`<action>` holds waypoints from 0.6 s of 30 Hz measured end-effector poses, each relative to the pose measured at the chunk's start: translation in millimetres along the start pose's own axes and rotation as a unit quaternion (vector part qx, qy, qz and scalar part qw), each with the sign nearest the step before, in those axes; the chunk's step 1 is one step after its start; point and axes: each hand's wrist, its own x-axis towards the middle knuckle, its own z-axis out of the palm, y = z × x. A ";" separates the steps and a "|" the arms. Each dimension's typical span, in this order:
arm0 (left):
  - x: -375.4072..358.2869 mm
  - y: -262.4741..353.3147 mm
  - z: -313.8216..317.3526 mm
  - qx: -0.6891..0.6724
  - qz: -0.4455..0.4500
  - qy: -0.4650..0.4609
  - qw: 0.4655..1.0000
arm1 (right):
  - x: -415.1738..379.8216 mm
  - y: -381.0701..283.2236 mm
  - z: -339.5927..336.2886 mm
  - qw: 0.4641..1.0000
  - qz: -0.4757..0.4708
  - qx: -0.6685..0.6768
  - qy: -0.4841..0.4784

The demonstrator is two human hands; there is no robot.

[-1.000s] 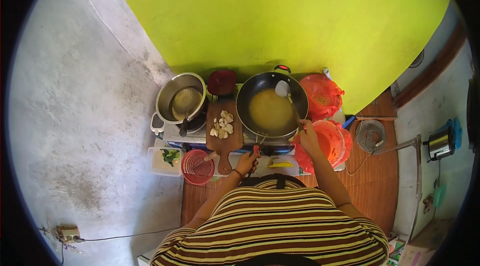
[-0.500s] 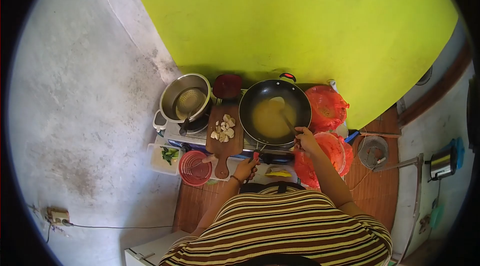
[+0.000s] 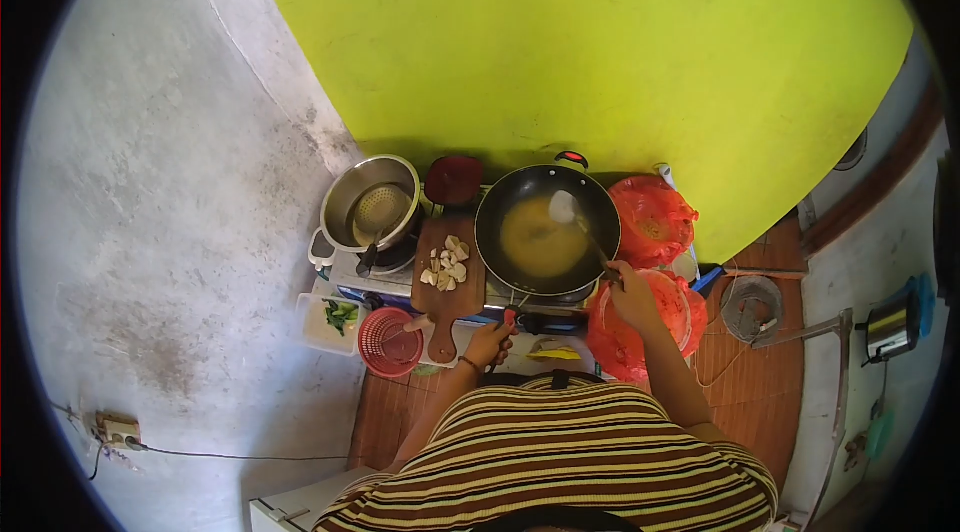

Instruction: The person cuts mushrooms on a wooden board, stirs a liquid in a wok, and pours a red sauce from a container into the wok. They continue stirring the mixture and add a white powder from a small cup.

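Observation:
A black wok (image 3: pixel 508 194) sits on the stove, with yellowish liquid (image 3: pixel 540 240) pooled in its bottom. My left hand (image 3: pixel 487 344) is closed round the wok's red-and-black handle (image 3: pixel 511 315) at the near side. Over the wok's right rim, my right hand (image 3: pixel 632 296) grips the handle of a spatula (image 3: pixel 563 207). The spatula's pale blade shows above the liquid, near the far inner wall. Left of the wok lies a wooden cutting board (image 3: pixel 462 303) bearing several pale chopped pieces (image 3: pixel 447 264).
A steel pot (image 3: pixel 336 194) with a perforated ladle (image 3: pixel 381 209) stands at the left. Before it are a red basket (image 3: pixel 390 359) and a clear container (image 3: pixel 317 327) with green vegetables (image 3: pixel 341 316). Red plastic bags (image 3: pixel 660 197) line containers on the right. A dark red container (image 3: pixel 454 179) stands behind the board.
My right hand has shifted slightly right and down. The spatula blade has lifted from the liquid and now shows more fully. My left hand stays on the wok handle.

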 end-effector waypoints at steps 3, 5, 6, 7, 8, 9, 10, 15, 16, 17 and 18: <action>-2.0 2.6 2.1 0.002 -0.018 0.008 1.000 | -5.7 -28.6 -17.0 0.994 0.099 -0.016 -0.036; -3.6 5.0 3.2 0.010 -0.019 0.013 1.000 | -9.0 0.6 -1.5 1.000 0.023 -0.010 -0.015; -3.5 5.9 3.6 0.015 -0.020 0.015 1.000 | -8.4 -5.0 -2.0 1.000 -0.016 -0.008 -0.004; -2.7 7.1 3.0 0.007 -0.023 0.011 1.000 | -8.3 -10.4 -4.9 0.994 0.073 0.059 -0.055; -2.6 7.3 1.9 -0.001 -0.027 0.007 1.000 | -10.5 -16.8 -8.0 0.973 0.161 0.125 -0.104; -2.2 6.7 1.3 -0.009 -0.031 0.002 0.999 | -11.1 -27.6 -11.4 0.938 0.248 0.189 -0.151; -0.4 3.8 -0.1 -0.008 -0.027 0.000 1.000 | -12.8 -29.4 -10.7 0.920 0.264 0.242 -0.161; 5.6 4.7 -9.1 0.015 -0.016 0.003 1.000 | -20.8 -46.1 -9.0 0.840 0.316 0.401 -0.182; 5.2 6.9 -9.3 0.024 -0.016 0.008 1.000 | -22.6 -48.5 -8.1 0.843 0.308 0.400 -0.183; 5.4 8.6 -10.7 0.026 -0.016 0.007 0.999 | -24.0 -50.1 -7.8 0.847 0.301 0.399 -0.184; 5.6 9.9 -12.3 0.028 -0.017 0.005 0.999 | -25.3 -51.8 -8.4 0.850 0.294 0.396 -0.184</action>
